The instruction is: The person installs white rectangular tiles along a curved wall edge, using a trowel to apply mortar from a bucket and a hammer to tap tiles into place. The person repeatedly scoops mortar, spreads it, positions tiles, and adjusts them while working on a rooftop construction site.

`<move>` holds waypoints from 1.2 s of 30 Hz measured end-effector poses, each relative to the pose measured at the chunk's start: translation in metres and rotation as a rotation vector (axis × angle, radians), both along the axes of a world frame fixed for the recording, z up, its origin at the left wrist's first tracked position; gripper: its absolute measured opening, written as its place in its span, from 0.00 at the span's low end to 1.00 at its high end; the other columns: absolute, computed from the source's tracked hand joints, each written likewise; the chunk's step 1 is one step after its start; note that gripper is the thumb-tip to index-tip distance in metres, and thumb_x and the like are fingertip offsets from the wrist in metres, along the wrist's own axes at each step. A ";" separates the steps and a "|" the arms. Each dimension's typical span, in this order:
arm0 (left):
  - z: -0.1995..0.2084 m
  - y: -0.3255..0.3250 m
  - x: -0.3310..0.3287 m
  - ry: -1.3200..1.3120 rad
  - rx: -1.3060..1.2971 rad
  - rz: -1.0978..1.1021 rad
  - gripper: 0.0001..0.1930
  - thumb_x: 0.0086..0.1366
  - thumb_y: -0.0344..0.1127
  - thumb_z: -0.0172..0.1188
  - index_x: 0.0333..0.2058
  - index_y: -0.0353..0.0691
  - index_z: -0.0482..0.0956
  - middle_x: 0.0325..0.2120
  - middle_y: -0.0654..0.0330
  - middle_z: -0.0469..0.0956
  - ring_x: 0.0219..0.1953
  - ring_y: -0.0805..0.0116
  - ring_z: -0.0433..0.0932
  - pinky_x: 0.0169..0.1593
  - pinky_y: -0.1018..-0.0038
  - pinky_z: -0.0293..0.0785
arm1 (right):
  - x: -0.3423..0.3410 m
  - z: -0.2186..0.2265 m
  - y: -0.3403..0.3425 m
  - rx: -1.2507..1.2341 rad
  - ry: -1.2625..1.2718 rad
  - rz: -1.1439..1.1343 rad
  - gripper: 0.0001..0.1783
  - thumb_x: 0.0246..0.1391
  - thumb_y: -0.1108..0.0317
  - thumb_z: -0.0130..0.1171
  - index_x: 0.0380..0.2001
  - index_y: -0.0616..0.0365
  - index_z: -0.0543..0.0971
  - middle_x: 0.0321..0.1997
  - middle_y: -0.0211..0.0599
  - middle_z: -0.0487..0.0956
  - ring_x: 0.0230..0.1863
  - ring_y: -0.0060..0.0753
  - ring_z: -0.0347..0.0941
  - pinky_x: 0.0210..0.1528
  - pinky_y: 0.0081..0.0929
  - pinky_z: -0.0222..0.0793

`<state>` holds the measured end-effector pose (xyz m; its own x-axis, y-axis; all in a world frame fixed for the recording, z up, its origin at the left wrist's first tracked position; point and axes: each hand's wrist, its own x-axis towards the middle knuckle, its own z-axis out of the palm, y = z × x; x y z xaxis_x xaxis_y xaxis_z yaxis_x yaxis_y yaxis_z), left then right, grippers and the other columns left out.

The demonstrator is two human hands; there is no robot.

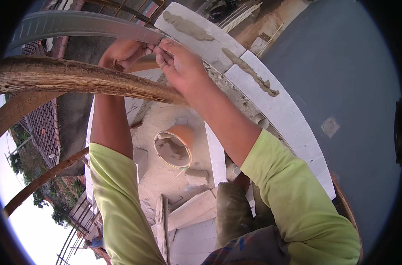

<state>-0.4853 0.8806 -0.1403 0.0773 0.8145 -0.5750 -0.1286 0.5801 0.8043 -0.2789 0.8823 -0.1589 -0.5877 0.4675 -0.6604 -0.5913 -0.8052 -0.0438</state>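
Observation:
My left hand (pixel 126 52) and my right hand (pixel 179 62) meet at the top of the view, fingers curled and fingertips almost touching. They are right at the end of a long grey metal channel (pixel 77 24) that comes in from the upper left. Both hands are closed in a pinch, but what lies between the fingertips is too small to make out. Just beyond my right hand runs a wall of white blocks (pixel 280 95), with strips of wet mortar (pixel 254 75) on top. A rough wooden beam (pixel 77 77) passes over my left forearm.
Below my arms stands an orange bucket (pixel 186 134) with mortar inside, near a loose block (pixel 196 176). Planks (pixel 162 225) lean lower down. A smooth grey surface (pixel 351 88) lies right of the wall. Another person (pixel 95 240) is far off at lower left.

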 end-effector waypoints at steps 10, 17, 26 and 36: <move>0.012 0.000 -0.004 0.005 0.015 -0.069 0.10 0.80 0.38 0.58 0.43 0.38 0.83 0.35 0.65 0.81 0.37 0.76 0.76 0.43 0.76 0.75 | -0.002 0.019 0.000 0.107 -0.151 -0.034 0.11 0.67 0.77 0.67 0.51 0.63 0.80 0.44 0.37 0.85 0.41 0.28 0.85 0.45 0.24 0.85; 0.014 0.002 -0.008 -0.062 -0.037 -0.099 0.11 0.81 0.37 0.57 0.47 0.37 0.84 0.37 0.66 0.83 0.37 0.77 0.78 0.43 0.78 0.76 | 0.001 0.024 0.004 0.081 -0.127 0.046 0.09 0.67 0.76 0.67 0.48 0.62 0.81 0.45 0.37 0.84 0.41 0.29 0.84 0.45 0.27 0.85; 0.013 0.000 -0.044 0.044 -0.076 -0.176 0.15 0.81 0.42 0.59 0.52 0.35 0.83 0.36 0.66 0.83 0.37 0.76 0.79 0.42 0.76 0.76 | -0.005 0.045 0.001 -0.052 -0.103 0.015 0.09 0.67 0.74 0.68 0.48 0.59 0.83 0.46 0.32 0.82 0.44 0.24 0.75 0.49 0.27 0.78; 0.054 -0.007 -0.022 -0.073 0.043 -0.054 0.17 0.81 0.46 0.61 0.53 0.37 0.83 0.39 0.65 0.84 0.39 0.76 0.80 0.48 0.75 0.78 | 0.001 0.055 0.000 0.088 0.037 -0.039 0.08 0.67 0.76 0.69 0.47 0.66 0.84 0.43 0.36 0.86 0.43 0.28 0.84 0.48 0.25 0.86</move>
<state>-0.5076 0.8735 -0.0866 0.1627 0.8316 -0.5310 -0.1574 0.5532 0.8181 -0.2780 0.8827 -0.1040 -0.5907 0.5459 -0.5941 -0.6250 -0.7753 -0.0909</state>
